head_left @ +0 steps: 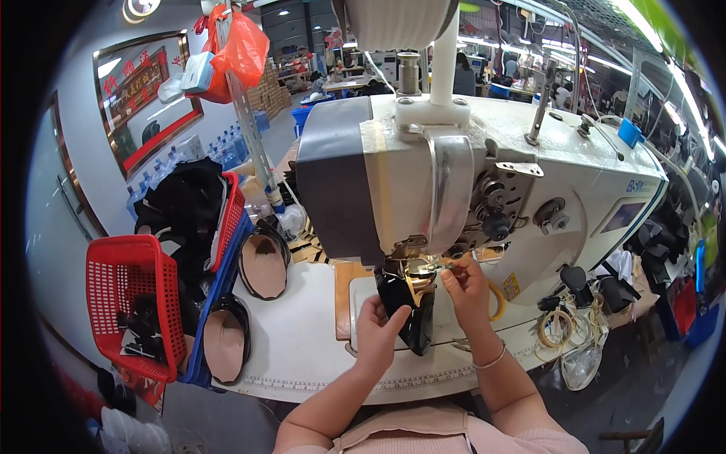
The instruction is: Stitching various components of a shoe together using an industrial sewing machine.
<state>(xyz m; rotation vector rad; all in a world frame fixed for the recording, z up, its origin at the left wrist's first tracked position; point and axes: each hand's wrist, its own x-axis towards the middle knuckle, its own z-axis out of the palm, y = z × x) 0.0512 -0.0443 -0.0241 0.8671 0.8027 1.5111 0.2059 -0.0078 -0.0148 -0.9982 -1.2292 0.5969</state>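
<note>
A large white and grey sewing machine (340, 174) stands in front of me. Below its needle area lies a glossy black piece of material (416, 337), partly folded, with a pale patch showing on its inside. My left hand (378, 333) grips the piece's left side between thumb and fingers. Close to the lit presser foot, my right hand (469, 295) is closed in a pinch at a small metal part beside the needle. What sits between those fingertips is too small to make out. The needle tip is hard to see.
Two black shoe uppers with beige insides (263, 265) rest on the left of the white table (302, 356). Red baskets (98, 280) and a blue crate with black pieces stand beyond that edge. A yellow ring (497, 301) and tape rolls (556, 329) are at right.
</note>
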